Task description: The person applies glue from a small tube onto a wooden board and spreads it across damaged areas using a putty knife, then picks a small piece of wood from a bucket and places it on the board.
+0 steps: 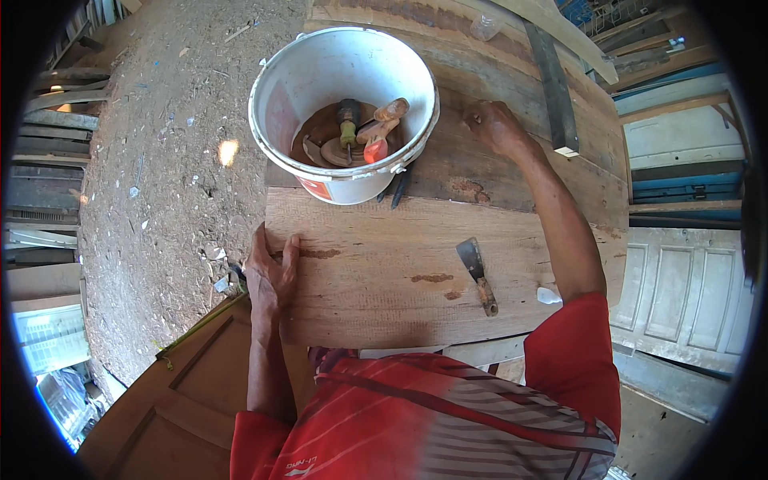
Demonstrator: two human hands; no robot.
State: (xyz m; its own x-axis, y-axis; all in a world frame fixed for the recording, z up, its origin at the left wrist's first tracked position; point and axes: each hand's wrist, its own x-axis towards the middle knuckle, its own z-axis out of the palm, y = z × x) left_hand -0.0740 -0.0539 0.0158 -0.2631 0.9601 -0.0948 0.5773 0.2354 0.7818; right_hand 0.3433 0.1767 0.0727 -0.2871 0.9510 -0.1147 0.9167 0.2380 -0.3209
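Note:
My left hand [272,270] rests at the left edge of the wooden tabletop [368,280], thumb and fingers apart, holding nothing that shows. Over the boards right of the bucket is my right hand [498,130], its fingers curled closed; whatever is in them, if anything, is hidden. The white bucket [268,104] holds brown material, a screwdriver [348,124] with a black and yellow-green handle, and a wooden piece with a red end [376,149]. Nearer me lies a putty knife [478,276], its dark blade pointing away. Two dark thin pieces [398,190] lie against the bucket's base.
A dark wooden bar [552,92] lies to the right of my right hand, with a clear plastic cup [484,28] farther back. By my right elbow is a white scrap [549,296]. A brown panelled door [184,400] stands at lower left; littered dirt ground [176,200] stretches beyond.

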